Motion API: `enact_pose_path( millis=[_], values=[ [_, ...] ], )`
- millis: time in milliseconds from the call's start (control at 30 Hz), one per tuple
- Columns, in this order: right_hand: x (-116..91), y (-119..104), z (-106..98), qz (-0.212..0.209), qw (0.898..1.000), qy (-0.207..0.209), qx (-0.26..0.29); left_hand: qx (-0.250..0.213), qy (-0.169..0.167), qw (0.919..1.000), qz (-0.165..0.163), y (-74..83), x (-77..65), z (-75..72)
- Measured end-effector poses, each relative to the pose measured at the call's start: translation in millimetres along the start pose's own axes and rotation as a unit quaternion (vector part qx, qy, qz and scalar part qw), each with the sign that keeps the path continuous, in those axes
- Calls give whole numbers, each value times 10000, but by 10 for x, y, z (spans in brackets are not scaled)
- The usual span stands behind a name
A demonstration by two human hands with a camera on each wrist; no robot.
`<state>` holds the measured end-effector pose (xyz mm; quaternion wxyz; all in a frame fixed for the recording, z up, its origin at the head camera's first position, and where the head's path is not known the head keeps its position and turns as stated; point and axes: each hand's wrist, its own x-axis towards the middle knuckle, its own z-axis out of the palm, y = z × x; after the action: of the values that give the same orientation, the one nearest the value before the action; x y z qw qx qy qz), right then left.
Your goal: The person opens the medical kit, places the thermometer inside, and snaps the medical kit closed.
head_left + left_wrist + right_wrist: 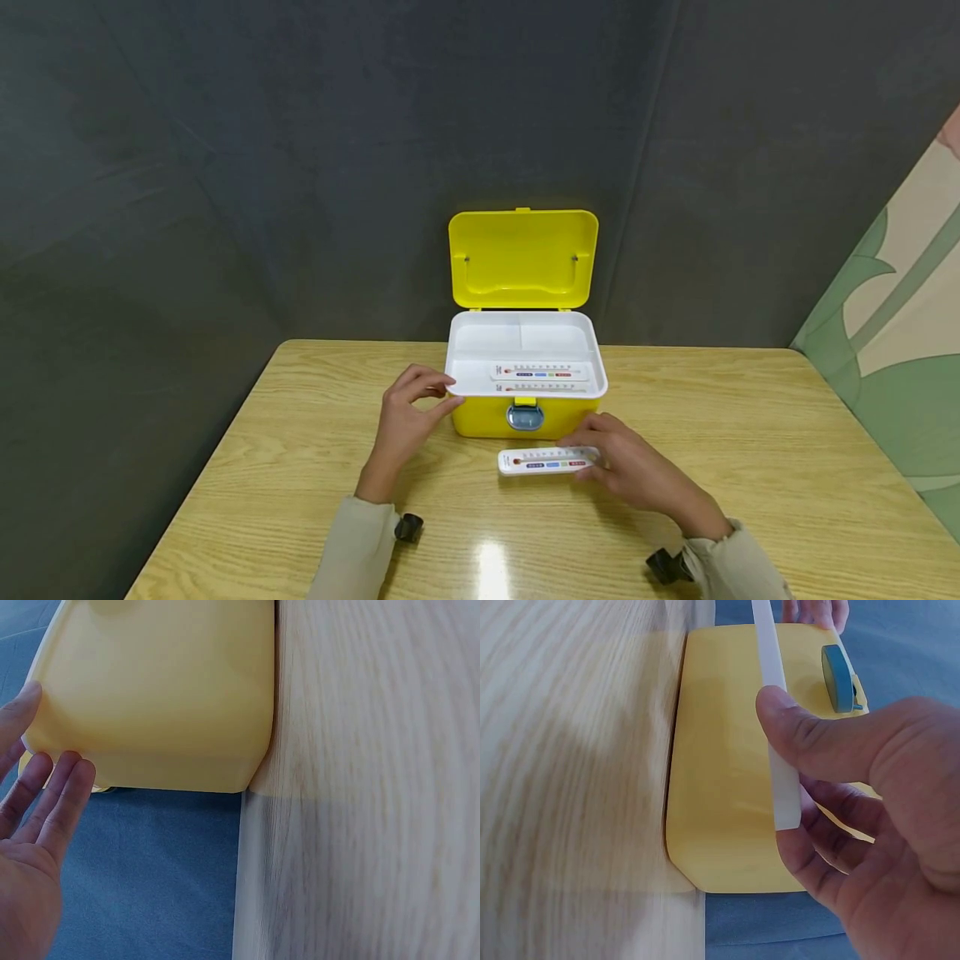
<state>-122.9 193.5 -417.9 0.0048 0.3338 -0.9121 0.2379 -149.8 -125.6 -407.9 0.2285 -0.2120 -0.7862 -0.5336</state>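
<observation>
I can't read the fine lettering on the white thermometer (540,461); my right hand (626,467) pinches it, partly covering 1 end. The rest juts left of those fingers, showing a red bulb and coloured blocks. My left hand (405,417), thumb and fingers parted, touches the yellow box (487,421).

thermometer (545,461) in my fingers (802,735): smooth plastic, by its look | box (480,422): smooth plastic, lightly glossy | latch (525,417): smooth plastic | tray (555,335): smooth white plastic | tabletop (262,467): wood-grained, glossy under glare | backdrop (337,167): matt, creased cloth | my sleeves (351,546): matt cloth
</observation>
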Motion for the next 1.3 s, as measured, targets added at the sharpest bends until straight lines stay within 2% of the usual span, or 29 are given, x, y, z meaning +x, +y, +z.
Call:
enact_pose_path(
  millis=[600,867,1300],
  values=[
    [20,-10,0,-17,9998,136,-161,-52,0,10000,12,46,27,-18],
    [47,-22,4,-65,9998,174,-105,-12,9,10000,39,-286,10,3],
    [27,-56,95,-79,9999,134,27,282,-87,9995,114,-276,-33,13]
  ],
)
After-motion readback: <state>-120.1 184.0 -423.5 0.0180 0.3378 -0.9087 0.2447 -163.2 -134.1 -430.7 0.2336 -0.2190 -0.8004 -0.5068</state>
